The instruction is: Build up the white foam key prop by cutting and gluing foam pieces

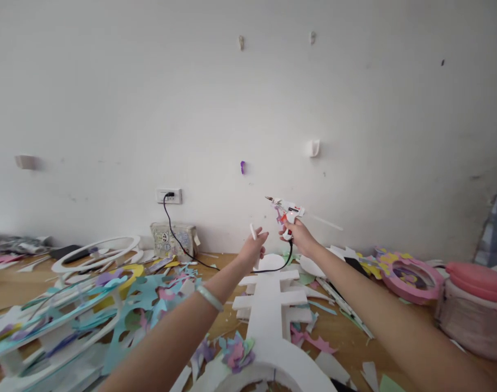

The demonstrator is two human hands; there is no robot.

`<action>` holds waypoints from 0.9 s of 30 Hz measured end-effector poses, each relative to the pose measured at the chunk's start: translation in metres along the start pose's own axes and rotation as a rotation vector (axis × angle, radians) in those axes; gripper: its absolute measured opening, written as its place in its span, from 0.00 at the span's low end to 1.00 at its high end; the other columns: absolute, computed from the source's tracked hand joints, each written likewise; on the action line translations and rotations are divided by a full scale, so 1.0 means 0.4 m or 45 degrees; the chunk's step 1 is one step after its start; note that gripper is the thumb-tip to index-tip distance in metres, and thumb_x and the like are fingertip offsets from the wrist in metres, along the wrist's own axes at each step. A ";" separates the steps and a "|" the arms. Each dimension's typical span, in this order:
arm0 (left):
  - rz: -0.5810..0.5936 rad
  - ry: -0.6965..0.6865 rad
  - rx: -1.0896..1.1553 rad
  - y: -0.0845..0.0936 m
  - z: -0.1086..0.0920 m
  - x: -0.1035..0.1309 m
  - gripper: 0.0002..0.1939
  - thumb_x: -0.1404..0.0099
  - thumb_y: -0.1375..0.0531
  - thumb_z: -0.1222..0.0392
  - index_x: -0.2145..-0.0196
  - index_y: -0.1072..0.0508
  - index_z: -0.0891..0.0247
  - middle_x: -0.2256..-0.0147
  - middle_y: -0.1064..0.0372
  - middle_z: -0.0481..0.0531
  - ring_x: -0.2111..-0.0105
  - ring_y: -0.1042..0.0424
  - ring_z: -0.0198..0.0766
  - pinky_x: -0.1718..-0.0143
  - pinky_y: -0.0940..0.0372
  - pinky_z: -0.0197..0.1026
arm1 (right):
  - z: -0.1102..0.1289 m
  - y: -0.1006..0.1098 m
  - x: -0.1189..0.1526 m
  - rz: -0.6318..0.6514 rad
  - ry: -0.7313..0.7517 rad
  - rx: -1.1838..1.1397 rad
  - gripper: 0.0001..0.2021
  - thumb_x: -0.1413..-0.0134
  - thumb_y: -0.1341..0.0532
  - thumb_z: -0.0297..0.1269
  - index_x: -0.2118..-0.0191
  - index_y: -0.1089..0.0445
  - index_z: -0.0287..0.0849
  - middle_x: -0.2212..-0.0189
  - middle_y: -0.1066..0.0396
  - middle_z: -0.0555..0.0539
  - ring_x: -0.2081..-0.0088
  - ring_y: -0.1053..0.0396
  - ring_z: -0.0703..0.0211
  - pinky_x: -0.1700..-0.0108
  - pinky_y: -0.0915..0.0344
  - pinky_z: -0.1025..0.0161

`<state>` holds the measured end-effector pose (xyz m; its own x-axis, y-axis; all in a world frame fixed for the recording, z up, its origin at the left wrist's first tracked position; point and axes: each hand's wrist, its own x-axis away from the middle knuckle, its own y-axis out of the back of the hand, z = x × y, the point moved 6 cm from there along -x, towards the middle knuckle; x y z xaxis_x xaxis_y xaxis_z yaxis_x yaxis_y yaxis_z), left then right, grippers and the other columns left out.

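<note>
We see the right hand [299, 234] raised before the white wall, gripping a white glue gun [287, 211] with its nozzle pointing left. Its black cord [183, 247] runs to the wall socket [169, 196]. The left hand [253, 248] pinches 1 small white stick [252, 232]. Below lies a white foam shape [272, 310] on the wooden surface [11, 291].

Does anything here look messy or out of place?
Yes. Paper scraps in teal, pink and purple lie strewn over the wooden floor around the white foam shape. The right hand holds a glue gun up in the air, its black cord trailing loose to the wall socket.
</note>
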<state>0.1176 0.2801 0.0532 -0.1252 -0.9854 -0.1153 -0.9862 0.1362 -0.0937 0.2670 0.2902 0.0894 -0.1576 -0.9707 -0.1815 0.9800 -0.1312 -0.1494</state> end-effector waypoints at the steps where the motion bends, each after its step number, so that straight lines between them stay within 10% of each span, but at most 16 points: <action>1: 0.013 -0.008 0.038 -0.018 -0.008 -0.008 0.27 0.38 0.38 0.52 0.43 0.34 0.62 0.58 0.29 0.54 0.81 0.44 0.26 0.81 0.46 0.32 | 0.000 -0.009 0.006 0.019 -0.009 -0.008 0.04 0.35 0.40 0.34 0.60 0.31 0.38 0.71 0.32 0.54 0.74 0.33 0.66 0.72 0.31 0.67; 9: -0.001 -0.019 0.229 -0.060 -0.029 -0.035 0.09 0.31 0.40 0.56 0.62 0.29 0.66 0.73 0.37 0.43 0.82 0.45 0.26 0.82 0.49 0.31 | -0.021 -0.046 0.025 0.096 -0.065 -0.055 0.05 0.35 0.40 0.35 0.59 0.32 0.38 0.71 0.32 0.53 0.75 0.34 0.67 0.74 0.34 0.68; 27: -0.372 0.094 0.083 0.025 -0.011 -0.040 0.11 0.31 0.40 0.55 0.57 0.29 0.66 0.62 0.29 0.51 0.68 0.29 0.35 0.68 0.30 0.40 | -0.040 -0.043 0.039 0.039 -0.152 -0.149 0.05 0.35 0.40 0.33 0.58 0.31 0.38 0.70 0.32 0.53 0.75 0.34 0.68 0.76 0.34 0.69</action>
<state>0.1092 0.2968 0.0584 0.1532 -0.9882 -0.0022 -0.9729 -0.1505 -0.1756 0.2458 0.2806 0.0734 -0.1054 -0.9918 -0.0719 0.9623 -0.0834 -0.2590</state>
